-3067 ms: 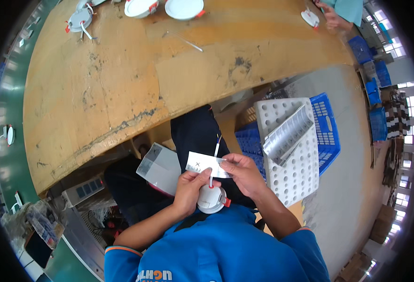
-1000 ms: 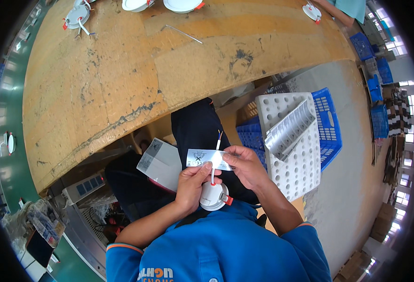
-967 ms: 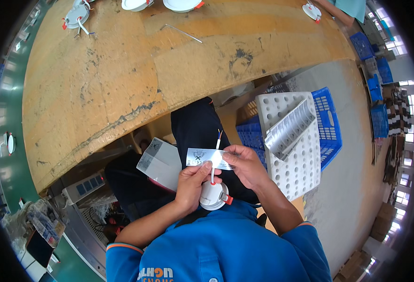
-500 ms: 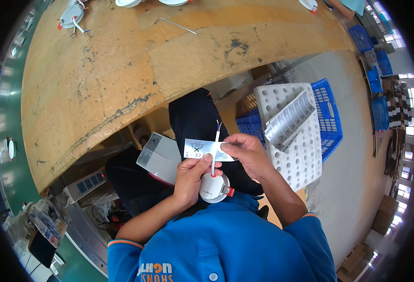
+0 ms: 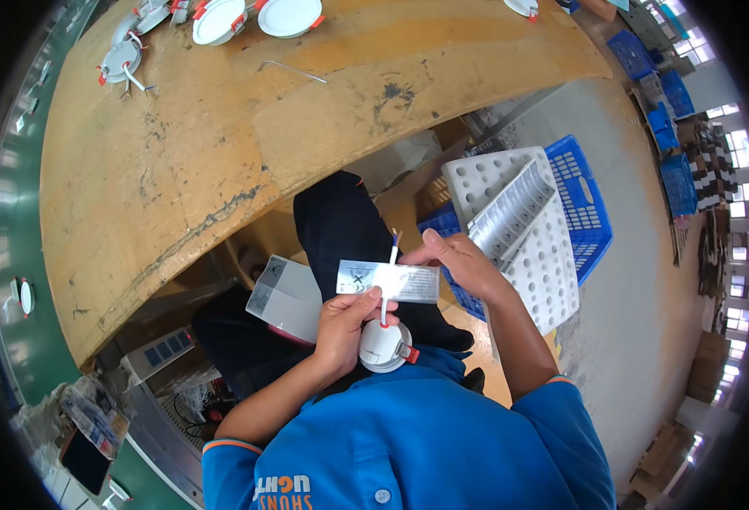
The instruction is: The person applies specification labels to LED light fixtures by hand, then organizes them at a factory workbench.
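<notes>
A silver label (image 5: 412,286) lies across the white cable (image 5: 394,253) of a small round downlight (image 5: 380,343), with the cable's wire ends pointing up and away. My left hand (image 5: 342,330) pinches label and cable together, its thumb on the label's lower edge. The lamp's white round body, with red clip parts, rests close against my blue shirt. Beside the label's upper right edge is my right hand (image 5: 462,262), thumb raised and apart from the fingers. Some of its fingers reach behind the label and are partly hidden.
Right of my legs, a white perforated foam board (image 5: 553,293) with label sheets (image 5: 514,212) leans over a blue basket (image 5: 591,212). A grey-white box (image 5: 293,297) is by my left leg. The worn table (image 5: 170,144) ahead carries several downlights (image 5: 289,15) and a thin metal rod (image 5: 293,70).
My right hand has let go of the label's right end and lifted its thumb. That end now shows fully. My view has shifted slightly, bringing more downlights into sight.
</notes>
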A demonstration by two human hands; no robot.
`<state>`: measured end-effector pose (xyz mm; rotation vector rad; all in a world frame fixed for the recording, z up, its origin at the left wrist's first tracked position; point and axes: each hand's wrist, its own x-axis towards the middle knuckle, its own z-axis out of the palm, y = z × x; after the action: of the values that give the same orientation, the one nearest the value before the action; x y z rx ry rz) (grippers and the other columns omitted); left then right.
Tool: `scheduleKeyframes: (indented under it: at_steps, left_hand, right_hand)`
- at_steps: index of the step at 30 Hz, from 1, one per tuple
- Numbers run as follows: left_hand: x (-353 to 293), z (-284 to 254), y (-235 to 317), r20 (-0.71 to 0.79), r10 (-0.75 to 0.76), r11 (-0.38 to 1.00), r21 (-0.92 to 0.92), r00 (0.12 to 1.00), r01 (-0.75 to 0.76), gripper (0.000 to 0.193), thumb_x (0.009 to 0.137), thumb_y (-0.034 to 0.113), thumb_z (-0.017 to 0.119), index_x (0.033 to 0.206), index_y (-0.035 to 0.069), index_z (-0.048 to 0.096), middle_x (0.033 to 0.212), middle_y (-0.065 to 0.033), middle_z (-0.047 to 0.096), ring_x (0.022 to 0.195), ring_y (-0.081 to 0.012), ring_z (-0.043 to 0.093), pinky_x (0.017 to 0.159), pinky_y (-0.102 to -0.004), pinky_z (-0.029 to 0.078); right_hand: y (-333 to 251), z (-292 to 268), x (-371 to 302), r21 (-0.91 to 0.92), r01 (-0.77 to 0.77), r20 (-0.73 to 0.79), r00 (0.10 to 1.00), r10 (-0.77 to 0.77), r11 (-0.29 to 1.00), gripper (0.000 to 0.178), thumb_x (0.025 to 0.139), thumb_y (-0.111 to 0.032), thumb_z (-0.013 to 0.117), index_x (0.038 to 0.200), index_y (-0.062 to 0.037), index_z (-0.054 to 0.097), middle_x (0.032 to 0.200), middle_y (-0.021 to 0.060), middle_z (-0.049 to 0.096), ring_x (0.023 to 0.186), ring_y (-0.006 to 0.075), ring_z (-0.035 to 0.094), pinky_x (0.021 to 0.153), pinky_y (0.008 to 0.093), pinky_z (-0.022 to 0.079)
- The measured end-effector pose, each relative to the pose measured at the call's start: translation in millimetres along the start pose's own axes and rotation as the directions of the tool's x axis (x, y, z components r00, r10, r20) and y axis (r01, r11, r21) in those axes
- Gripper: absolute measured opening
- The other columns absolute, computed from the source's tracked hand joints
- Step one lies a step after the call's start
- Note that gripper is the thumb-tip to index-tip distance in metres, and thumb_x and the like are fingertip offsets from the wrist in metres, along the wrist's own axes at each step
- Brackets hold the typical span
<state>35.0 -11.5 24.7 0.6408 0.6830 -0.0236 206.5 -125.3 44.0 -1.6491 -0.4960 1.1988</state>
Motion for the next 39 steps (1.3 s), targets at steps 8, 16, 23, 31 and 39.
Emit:
scheduleKeyframes:
  at_steps: [8,16,23,31,39]
  left_hand:
    - [-7,5,8,0.08,-0.004,0.998,0.059,0.997,-0.001,0.02,0.083,0.02,0.054,0.082,0.0,0.059,0.076,-0.0123,0.063,0.065,-0.0153,0.06,0.063,-0.0289,0.05]
    - [-12,2,16,0.177,0.117,0.97,0.192,0.977,-0.151,0.019,0.078,0.007,0.058,0.095,-0.002,0.054,0.082,-0.0124,0.063,0.072,-0.0146,0.061,0.068,-0.0271,0.049]
    - [-10,-10,-8,0.001,0.532,0.742,0.482,0.847,-0.467,0.015,0.07,0.001,0.066,0.08,0.001,0.055,0.079,-0.0099,0.063,0.072,-0.0135,0.06,0.068,-0.0259,0.048]
    - [-10,-5,10,0.4,0.842,-0.145,0.814,0.361,-0.562,0.014,0.065,0.001,0.068,0.074,0.003,0.058,0.072,-0.0083,0.063,0.073,-0.0194,0.06,0.076,-0.0329,0.045]
    - [-13,-7,-1,-0.005,0.705,0.613,0.508,0.709,-0.605,0.022,0.076,-0.004,0.057,0.097,-0.001,0.052,0.084,-0.0104,0.061,0.076,-0.0149,0.061,0.068,-0.0248,0.048]
  right_hand:
    - [-37,17,2,0.101,0.113,0.03,0.993,-0.116,0.989,0.02,0.078,-0.02,0.06,0.084,-0.0011,0.063,0.075,0.0024,0.061,0.072,0.0062,0.054,0.063,0.0214,0.043]
    - [-53,27,-7,0.058,0.262,-0.059,0.964,-0.259,0.963,0.016,0.073,-0.015,0.066,0.074,0.0007,0.064,0.062,0.0018,0.059,0.057,0.004,0.051,0.051,0.0199,0.04]
    - [-51,39,0,-0.046,0.272,-0.215,0.937,-0.275,0.961,0.016,0.073,-0.014,0.065,0.074,0.002,0.063,0.059,0.0008,0.057,0.055,0.0026,0.047,0.048,0.019,0.037]
    - [-52,41,1,0.093,0.23,-0.242,0.949,-0.202,0.969,0.015,0.074,-0.012,0.062,0.069,0.0015,0.059,0.056,-0.0016,0.053,0.052,0.0009,0.042,0.045,0.0181,0.033]
    - [-51,46,10,0.098,0.227,-0.164,0.964,-0.21,0.969,0.015,0.075,-0.013,0.061,0.076,0.0019,0.059,0.061,-0.0001,0.055,0.055,0.0026,0.046,0.048,0.0188,0.036]
